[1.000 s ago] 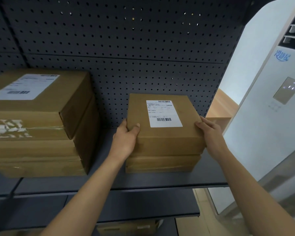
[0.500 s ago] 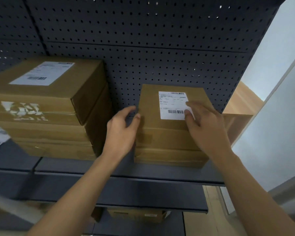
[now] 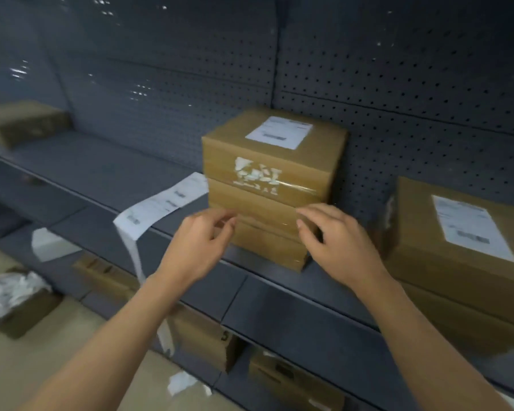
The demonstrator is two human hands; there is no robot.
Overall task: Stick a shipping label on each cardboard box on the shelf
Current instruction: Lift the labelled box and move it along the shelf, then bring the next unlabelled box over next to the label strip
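Observation:
A stack of cardboard boxes [image 3: 267, 185] stands mid-shelf, its top box bearing a white label [image 3: 279, 132]. A second stack [image 3: 445, 262] at the right also carries a label [image 3: 474, 226] on top. A strip of blank shipping labels [image 3: 161, 206] lies on the shelf left of the middle stack and hangs over the edge. My left hand [image 3: 196, 247] and my right hand [image 3: 336, 241] hover in front of the middle stack with fingers apart, holding nothing. The view is blurred by motion.
The dark shelf [image 3: 107, 173] has a pegboard back. Another cardboard box [image 3: 24, 123] sits far left on it. More boxes [image 3: 208, 342] fill the lower shelf. On the floor stands an open box of white scraps [image 3: 15, 298], and paper bits [image 3: 184, 384] lie nearby.
My view has swung left. Both hands have come off the right-hand labelled box and now hover in front of the middle stack. The label strip has come into sight.

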